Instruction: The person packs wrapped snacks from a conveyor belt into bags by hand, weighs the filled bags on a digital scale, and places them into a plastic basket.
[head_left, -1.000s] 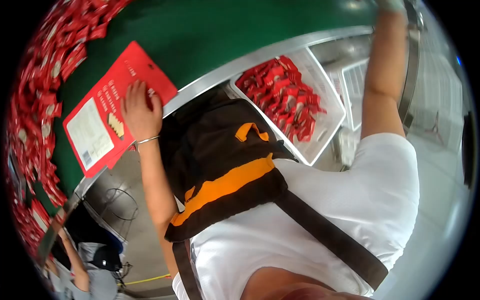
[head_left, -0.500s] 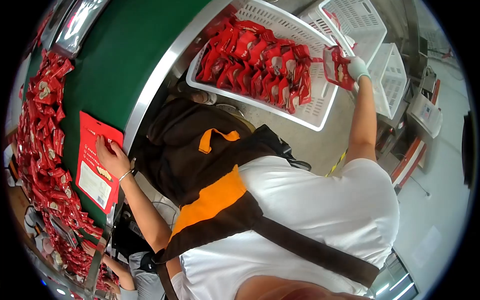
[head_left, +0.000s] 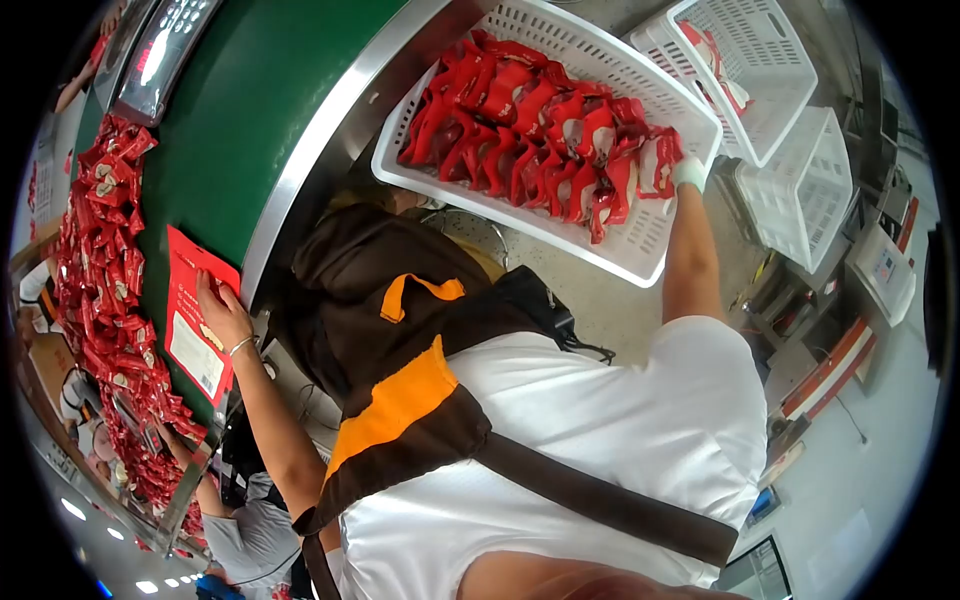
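My left hand (head_left: 226,312) lies with fingers stretched flat on a red printed pouch (head_left: 205,352) at the edge of the green work surface. My right hand (head_left: 688,174), in a pale glove, is closed on a red packet (head_left: 658,160) at the right end of a white plastic crate (head_left: 655,262). Rows of filled red packets (head_left: 530,120) stand packed together in this crate. My right fingers are partly hidden behind the packet and glove.
A long heap of small red sachets (head_left: 105,250) covers the far side of the green surface (head_left: 250,90). A metal device (head_left: 165,60) stands at the upper left. More white crates (head_left: 800,190) are at the right. A co-worker's grey sleeve (head_left: 245,540) shows below left.
My right hand has brought the red packet from beyond the crate's right rim down and left into the crate, beside the row. My left hand stays on the pouch. The view has shifted slightly.
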